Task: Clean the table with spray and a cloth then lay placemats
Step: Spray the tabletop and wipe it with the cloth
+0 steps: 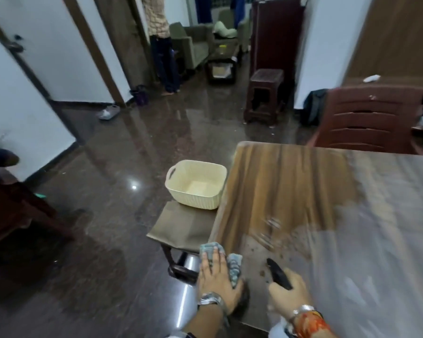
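Note:
My left hand (216, 276) lies flat on a grey-blue cloth (235, 263) at the near left corner of the wooden table (286, 181). My right hand (288, 292) grips a spray bottle by its black nozzle (277, 273), which points across the tabletop. A blurred patch of spray (274, 230) shows on the wood ahead of the nozzle. Small droplets speckle the surface near the cloth. Folded brown placemats (181, 228) lie on a low stool left of the table, under a cream basket (195, 182).
A dark red plastic chair (369, 118) stands at the table's far side. A brown stool (265, 96) and a person (163, 45) stand farther back on the glossy floor. A dark furniture piece (15, 211) is at the left.

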Tool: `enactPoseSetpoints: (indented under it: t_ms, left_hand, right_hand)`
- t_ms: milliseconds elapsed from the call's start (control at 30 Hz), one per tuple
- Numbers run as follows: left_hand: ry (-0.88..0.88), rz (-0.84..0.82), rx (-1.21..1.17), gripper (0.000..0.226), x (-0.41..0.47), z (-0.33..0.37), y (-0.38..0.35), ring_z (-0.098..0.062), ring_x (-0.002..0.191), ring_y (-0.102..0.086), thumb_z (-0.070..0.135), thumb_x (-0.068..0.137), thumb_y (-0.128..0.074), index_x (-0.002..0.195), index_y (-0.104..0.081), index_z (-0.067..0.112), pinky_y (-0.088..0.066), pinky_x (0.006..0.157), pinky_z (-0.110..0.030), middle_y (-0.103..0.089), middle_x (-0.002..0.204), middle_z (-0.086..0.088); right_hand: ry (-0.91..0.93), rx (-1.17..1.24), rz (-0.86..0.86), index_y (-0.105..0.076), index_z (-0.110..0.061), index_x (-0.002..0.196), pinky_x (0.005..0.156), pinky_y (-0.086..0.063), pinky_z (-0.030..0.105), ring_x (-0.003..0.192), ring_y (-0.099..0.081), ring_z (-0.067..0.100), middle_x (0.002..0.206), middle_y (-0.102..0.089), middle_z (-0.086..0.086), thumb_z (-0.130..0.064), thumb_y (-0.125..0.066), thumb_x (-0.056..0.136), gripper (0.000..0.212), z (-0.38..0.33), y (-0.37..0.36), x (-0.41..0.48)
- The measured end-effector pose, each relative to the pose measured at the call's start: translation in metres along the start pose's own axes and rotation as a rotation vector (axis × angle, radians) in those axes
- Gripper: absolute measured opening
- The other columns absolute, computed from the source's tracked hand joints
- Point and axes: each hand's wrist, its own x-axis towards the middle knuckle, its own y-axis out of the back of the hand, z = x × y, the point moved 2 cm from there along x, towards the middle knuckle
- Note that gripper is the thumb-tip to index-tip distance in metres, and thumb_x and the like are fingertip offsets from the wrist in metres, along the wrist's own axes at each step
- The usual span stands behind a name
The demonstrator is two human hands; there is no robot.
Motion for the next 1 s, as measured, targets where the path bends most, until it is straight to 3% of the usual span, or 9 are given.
enactPoseSetpoints:
  t_ms: [67, 133, 200, 333, 533, 600, 833, 933, 1000]
  left_hand:
    - [0.033, -0.111, 0.009, 0.099, 0.002, 0.011, 0.004, -0.045, 0.143, -0.017, 0.075, 0.078, -0.027, 0.150, -0.027, 0.007, 0.007, 0.115, -0.039, -0.026, 0.157, -0.014]
    - [0.029, -0.151, 0.056, 0.105, 0.008, 0.018, 0.007, -0.040, 0.147, 0.005, 0.077, 0.074, -0.005, 0.154, 0.000, 0.009, 0.006, 0.117, -0.043, 0.002, 0.162, -0.009]
    - [0.049, -0.149, 0.028, 0.110, 0.011, 0.024, 0.012, -0.038, 0.146, 0.014, 0.077, 0.066, 0.005, 0.153, 0.009, 0.009, 0.007, 0.119, -0.045, 0.010, 0.162, -0.009]
    - [0.069, -0.125, -0.014, 0.112, 0.021, 0.036, 0.013, -0.034, 0.146, 0.016, 0.080, 0.064, 0.005, 0.153, 0.010, 0.011, 0.007, 0.119, -0.046, 0.013, 0.162, -0.007]
    - [0.054, -0.102, -0.047, 0.095, 0.034, 0.057, 0.016, -0.031, 0.147, 0.014, 0.074, 0.085, -0.018, 0.153, 0.008, 0.014, 0.005, 0.120, -0.045, 0.011, 0.162, -0.004]
    - [0.028, -0.113, -0.051, 0.091, 0.039, 0.070, 0.013, -0.030, 0.147, 0.014, 0.071, 0.088, -0.020, 0.154, 0.007, 0.014, 0.005, 0.120, -0.045, 0.010, 0.162, -0.003]
    - [-0.229, -0.097, -0.003, 0.082, 0.110, 0.164, 0.004, -0.030, 0.148, 0.010, 0.067, 0.091, -0.016, 0.155, -0.007, 0.018, 0.001, 0.120, -0.045, 0.004, 0.163, 0.001]
    - [-0.419, -0.133, 0.038, 0.079, 0.125, 0.243, -0.010, -0.034, 0.148, 0.005, 0.063, 0.092, -0.020, 0.155, -0.013, 0.016, -0.001, 0.119, -0.046, -0.002, 0.163, -0.001]
    - [-0.603, -0.191, 0.076, 0.077, 0.114, 0.300, -0.021, -0.035, 0.148, 0.005, 0.061, 0.093, -0.022, 0.155, -0.013, 0.016, 0.000, 0.119, -0.047, -0.002, 0.163, -0.002]
  right_hand:
    - [-0.030, 0.063, 0.042, -0.066, -0.007, 0.077, 0.044, -0.057, 0.039, 0.055, -0.064, 0.034, 0.073, -0.063, 0.019, -0.011, -0.052, 0.065, 0.018, 0.007, 0.005, 0.004]
    - [-0.049, 0.104, 0.069, -0.068, -0.010, 0.083, 0.046, -0.057, 0.036, 0.053, -0.062, 0.031, 0.073, -0.064, 0.017, -0.012, -0.049, 0.065, 0.026, 0.014, 0.015, 0.010]
    - [-0.042, 0.061, 0.029, -0.067, -0.012, 0.092, 0.053, -0.049, 0.029, 0.056, -0.055, 0.025, 0.073, -0.062, 0.012, -0.017, -0.046, 0.066, 0.034, 0.013, 0.025, 0.013]
    - [-0.062, 0.073, 0.004, -0.063, -0.004, 0.088, 0.042, -0.046, 0.020, 0.054, -0.049, 0.021, 0.065, -0.051, 0.009, -0.011, -0.050, 0.081, 0.017, 0.019, 0.045, 0.014]
    - [-0.156, 0.205, 0.068, -0.057, -0.005, 0.081, 0.060, -0.061, 0.036, 0.065, -0.057, 0.029, 0.076, -0.057, 0.015, -0.009, -0.052, 0.084, 0.007, 0.031, 0.077, 0.016]
    - [-0.115, 0.142, 0.061, -0.054, -0.006, 0.083, 0.054, -0.053, 0.028, 0.062, -0.052, 0.025, 0.074, -0.052, 0.013, -0.009, -0.049, 0.088, 0.007, 0.035, 0.085, 0.018]
    - [-0.148, 0.273, 0.281, -0.058, -0.011, 0.083, 0.069, -0.057, 0.045, 0.069, -0.060, 0.031, 0.076, -0.060, 0.014, -0.015, -0.054, 0.089, 0.009, 0.044, 0.121, 0.033]
    - [-0.186, 0.301, 0.419, -0.060, -0.013, 0.080, 0.057, -0.048, 0.032, 0.066, -0.060, 0.027, 0.077, -0.061, 0.013, -0.019, -0.054, 0.090, 0.013, 0.048, 0.145, 0.038]
    - [-0.189, 0.305, 0.493, -0.061, -0.013, 0.080, 0.060, -0.051, 0.035, 0.064, -0.060, 0.025, 0.075, -0.062, 0.009, -0.013, -0.057, 0.087, 0.008, 0.051, 0.162, 0.041]
